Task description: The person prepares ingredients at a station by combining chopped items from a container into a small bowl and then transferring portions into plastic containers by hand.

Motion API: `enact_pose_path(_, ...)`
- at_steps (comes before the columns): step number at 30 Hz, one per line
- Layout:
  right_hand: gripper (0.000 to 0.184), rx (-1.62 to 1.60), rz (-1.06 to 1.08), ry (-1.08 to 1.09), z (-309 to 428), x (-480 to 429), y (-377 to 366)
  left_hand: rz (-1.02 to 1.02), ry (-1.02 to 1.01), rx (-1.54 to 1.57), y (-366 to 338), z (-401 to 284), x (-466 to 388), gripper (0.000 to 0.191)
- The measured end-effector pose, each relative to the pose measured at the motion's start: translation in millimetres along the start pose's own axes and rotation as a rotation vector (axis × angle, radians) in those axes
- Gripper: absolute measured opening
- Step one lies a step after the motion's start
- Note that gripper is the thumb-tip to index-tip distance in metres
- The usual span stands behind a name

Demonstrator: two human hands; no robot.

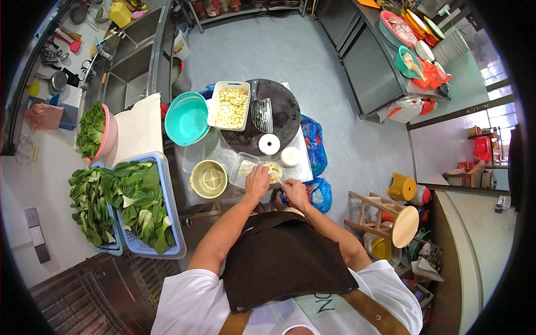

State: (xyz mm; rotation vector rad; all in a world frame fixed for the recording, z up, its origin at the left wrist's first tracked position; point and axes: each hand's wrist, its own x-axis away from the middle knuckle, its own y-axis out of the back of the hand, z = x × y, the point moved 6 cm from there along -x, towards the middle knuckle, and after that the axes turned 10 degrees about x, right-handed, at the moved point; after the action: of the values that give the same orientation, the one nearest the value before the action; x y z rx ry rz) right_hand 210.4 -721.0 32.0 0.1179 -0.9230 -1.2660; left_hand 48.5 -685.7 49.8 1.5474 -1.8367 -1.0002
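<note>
My left hand (257,182) is at the near rim of a small round cup (273,166) with pale yellow chopped bits inside, and its fingers appear to steady the cup. My right hand (294,193) grips a thin pale utensil, probably a spoon, whose end reaches into the cup. Left of the cup is a clear plastic container (238,182) with some chopped bits in it, partly hidden by my left hand. Beyond the cup are a white disc with a center hole (274,150) and a white cylinder (290,157).
A cleaver (262,117) lies on a round chopping block (287,100) beside a white basket (212,118) of peeled garlic cloves. A teal basin (186,117) and yellow strainer (209,179) stand left. Leafy greens fill a blue basket (165,197). Blue bags (315,146) sit right.
</note>
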Motion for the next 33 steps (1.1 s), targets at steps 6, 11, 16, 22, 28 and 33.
enact_pose_path(6, 0.03, 0.039, -0.015, 0.076, 1, 5, 8, 0.074, 0.197, 0.173, -1, 9, -3, 0.017)
enact_pose_path(11, 0.029, 0.099, -0.157, 0.132, 5, 2, 12, 0.049, 0.498, 0.47, -7, 28, 2, 0.027)
enact_pose_path(16, 0.028, 0.133, -0.158, 0.122, 17, 11, 14, -0.024, 0.644, 0.692, -10, 43, 6, 0.032)
enact_pose_path(22, 0.026, 0.214, -0.149, 0.19, 26, 9, 4, -0.012, 0.706, 0.772, -13, 41, 4, 0.032)
enact_pose_path(28, 0.025, 0.273, -0.129, 0.143, 20, 10, 3, -0.072, 0.762, 0.877, -10, 43, 0, 0.033)
enact_pose_path(33, 0.027, 0.168, -0.175, 0.145, 14, 10, 10, -0.064, 0.659, 0.605, 10, 41, -19, 0.033)
